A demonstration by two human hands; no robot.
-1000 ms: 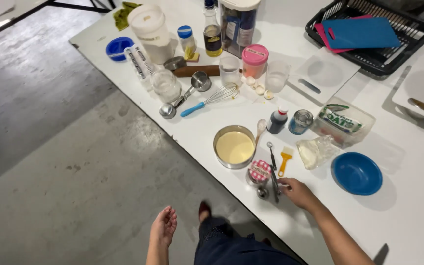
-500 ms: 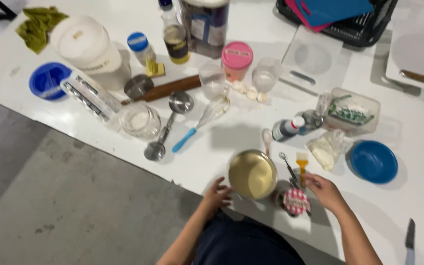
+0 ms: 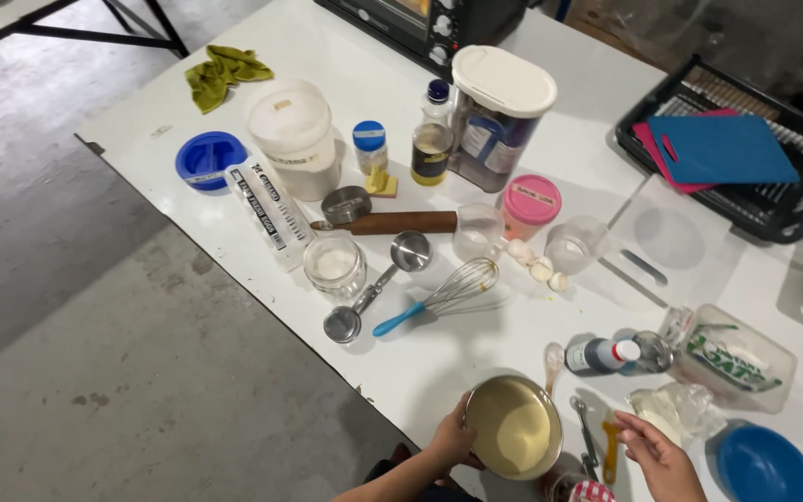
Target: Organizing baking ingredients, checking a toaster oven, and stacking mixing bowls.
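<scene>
My left hand (image 3: 453, 437) grips the metal bowl (image 3: 513, 428) rim, which looks slippery and full of runny batter; beside the bowl, my right hand (image 3: 657, 455) fingers are open.

I saw the metal bowl (image 3: 513, 426) at the near edge of the tabletop (image 3: 597, 177), my left hand (image 3: 453, 437) on its left rim and my right hand (image 3: 659, 450) off to its right, just beside a small spatula (image 3: 611, 446). Behind the bowl lay the whisk (image 3: 443, 296), with measuring cups (image 3: 375, 286) to its left and a rolling pin (image 3: 392, 223) farther back. The dish rack (image 3: 745, 200) sat at the far right, holding cutting boards (image 3: 719, 149).
</scene>
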